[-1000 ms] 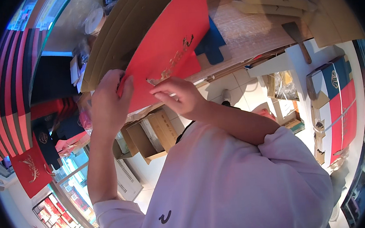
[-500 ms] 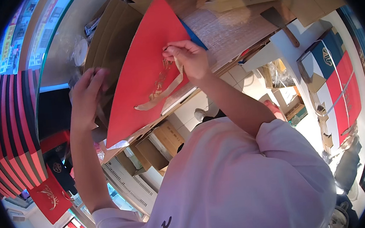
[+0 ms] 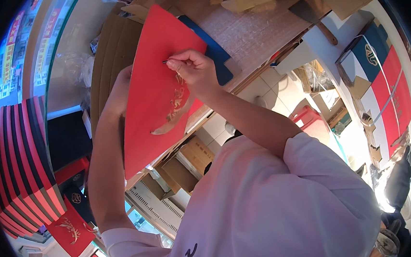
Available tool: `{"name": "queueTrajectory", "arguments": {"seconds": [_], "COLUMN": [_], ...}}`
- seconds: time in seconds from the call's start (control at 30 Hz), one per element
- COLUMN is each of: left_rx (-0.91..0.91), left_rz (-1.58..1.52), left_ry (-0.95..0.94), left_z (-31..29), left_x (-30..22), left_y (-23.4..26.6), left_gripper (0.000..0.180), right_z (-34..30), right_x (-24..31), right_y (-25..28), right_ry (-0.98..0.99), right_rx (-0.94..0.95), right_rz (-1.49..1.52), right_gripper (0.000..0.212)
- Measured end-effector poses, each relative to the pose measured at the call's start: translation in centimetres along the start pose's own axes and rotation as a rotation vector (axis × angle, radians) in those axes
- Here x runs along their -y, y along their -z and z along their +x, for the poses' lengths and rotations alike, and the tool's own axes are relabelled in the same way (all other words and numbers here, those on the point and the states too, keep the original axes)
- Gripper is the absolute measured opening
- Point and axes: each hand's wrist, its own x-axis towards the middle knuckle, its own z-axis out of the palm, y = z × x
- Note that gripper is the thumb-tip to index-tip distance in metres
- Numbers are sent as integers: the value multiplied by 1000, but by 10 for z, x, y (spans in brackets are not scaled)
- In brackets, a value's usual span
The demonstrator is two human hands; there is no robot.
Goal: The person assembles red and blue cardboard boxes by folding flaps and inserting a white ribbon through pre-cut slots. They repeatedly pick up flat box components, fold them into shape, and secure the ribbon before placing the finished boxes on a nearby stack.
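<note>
A red paper gift bag [image 3: 146, 85] with gold lettering stands tilted up in front of me. A pale ribbon handle [image 3: 169, 126] comes out low on its face and runs up to my right hand [image 3: 194, 74]. My right hand is closed in a pinch near the upper middle of the red face, and a short dark tip [image 3: 165, 61] sticks out of the fingers against the bag. My left hand [image 3: 123, 82] reaches behind the bag's left edge; its fingers are hidden there. A dark blue panel [image 3: 206, 44] shows behind the bag's right side.
Brown cardboard sheets [image 3: 110, 58] lean behind the bag. A scraper [image 3: 312, 17] lies on the wooden table [image 3: 251, 33]. Red-and-black stacked boxes [image 3: 22, 162] stand at left, a strapped stack [image 3: 385, 85] at right. Cardboard boxes [image 3: 195, 153] sit below the table edge.
My left hand has gone from beside the bag to behind its left edge. The right hand has moved left with the ribbon, its dark tip now against the red face.
</note>
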Motion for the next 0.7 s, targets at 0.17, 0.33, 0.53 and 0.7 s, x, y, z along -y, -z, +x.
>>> {"name": "queueTrajectory", "arguments": {"seconds": [0.17,0.33,0.53,0.7], "left_rx": [-12,-71,23,-84], "left_rz": [37,78,-89,-218], "left_ry": [-32,-13,-61,31], "left_z": [-1,-4,8,15], "left_x": [-3,-8,10,1], "left_y": [-2,-9,0,-11], "left_gripper": [33,33,35,34], "right_z": [-1,-2,7,4], "right_x": [-1,-1,3,8], "right_y": [-5,-4,-2,7], "right_ry": [50,124,22,-344], "right_rx": [-41,-9,93,138], "right_rz": [-39,-176,-161,-33], "right_gripper": [8,11,13,14]}}
